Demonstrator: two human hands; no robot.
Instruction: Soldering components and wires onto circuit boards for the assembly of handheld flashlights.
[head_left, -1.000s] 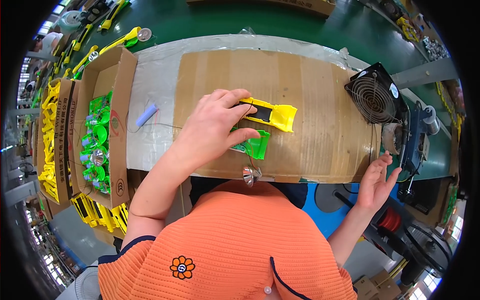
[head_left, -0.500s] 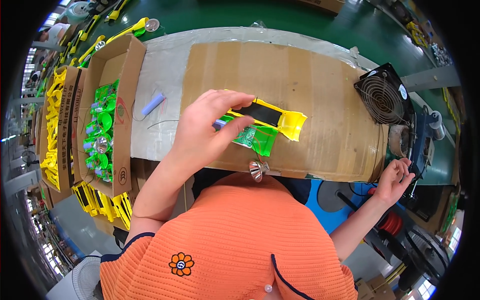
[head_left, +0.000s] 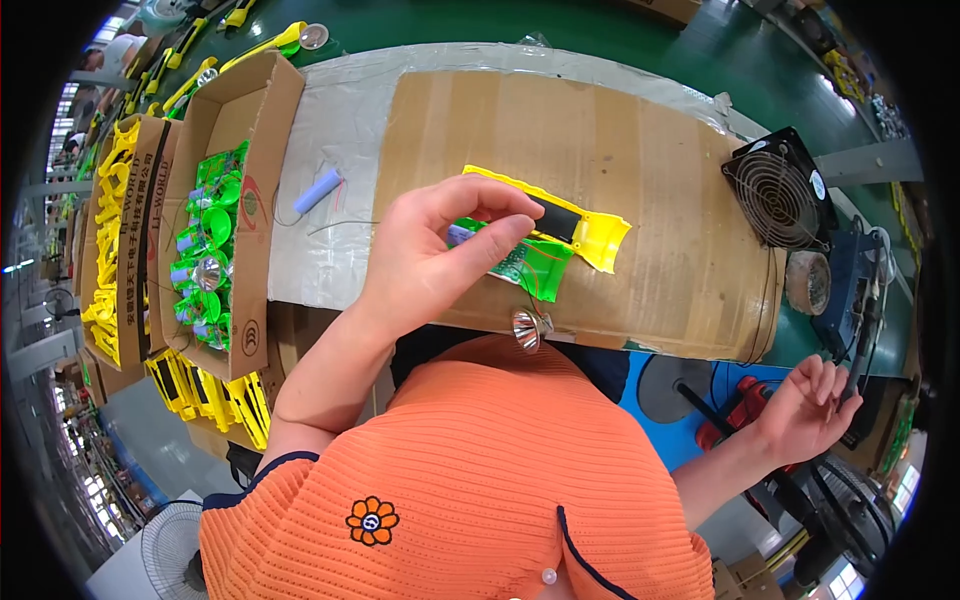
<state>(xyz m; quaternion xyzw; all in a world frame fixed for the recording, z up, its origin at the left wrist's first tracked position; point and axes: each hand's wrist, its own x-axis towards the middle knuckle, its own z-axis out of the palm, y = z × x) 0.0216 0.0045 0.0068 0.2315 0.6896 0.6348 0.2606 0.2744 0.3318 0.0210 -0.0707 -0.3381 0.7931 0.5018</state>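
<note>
My left hand (head_left: 430, 245) is over the cardboard work surface, thumb and forefinger pinched together; whatever they hold is too small to make out. Beneath it lies a yellow plastic housing (head_left: 602, 241) with a black panel (head_left: 556, 220). Against that sits a green casing (head_left: 545, 277) with a circuit board and a lilac battery cell, partly hidden by my hand. A shiny reflector bulb (head_left: 527, 329) hangs on wires at the near edge. At the right, my right hand (head_left: 805, 415) is closed on a dark, slim tool, apparently a soldering iron (head_left: 858, 355).
A black fan (head_left: 778, 190) with a wire guard stands at the right, near a round tin (head_left: 807, 282) and a blue box (head_left: 846, 285). On the left are a carton (head_left: 270, 130) of green assemblies and another of yellow parts. A loose battery cell (head_left: 318, 191) lies nearby.
My right hand has moved nearer and slightly right, closing on the dark slim tool. My left hand stays over the housing, its fingertips closer together. The view has shifted a little.
</note>
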